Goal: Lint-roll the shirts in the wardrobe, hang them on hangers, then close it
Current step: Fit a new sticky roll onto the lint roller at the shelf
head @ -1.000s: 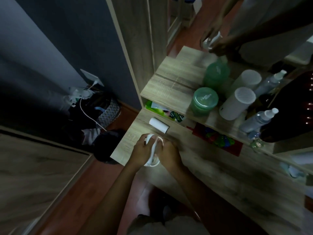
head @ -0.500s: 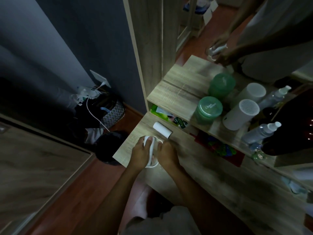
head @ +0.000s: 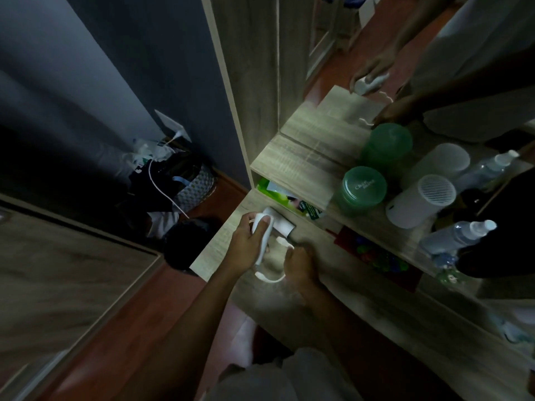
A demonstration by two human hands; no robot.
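Observation:
A white lint roller (head: 277,223) lies low over the left end of the wooden dresser top (head: 362,287), its paper roll pointing toward the open shelf. My left hand (head: 248,245) grips its white handle, thumb on top. My right hand (head: 299,266) sits just to the right, fingers curled, pinching the edge of a thin white-rimmed cover piece (head: 270,278) that curves between the two hands. No shirt or hanger is in sight.
On the raised shelf stand two green jars (head: 364,189), a white cylinder (head: 419,199) and spray bottles (head: 457,234). A mirror (head: 347,68) behind reflects my hands. A dark bin (head: 185,241) and a basket with a cable (head: 188,183) are on the floor at left.
My hands were close together on the roller; now the right hand has drawn away to the right with the cover piece, and the left hand has slid up the handle toward the roll.

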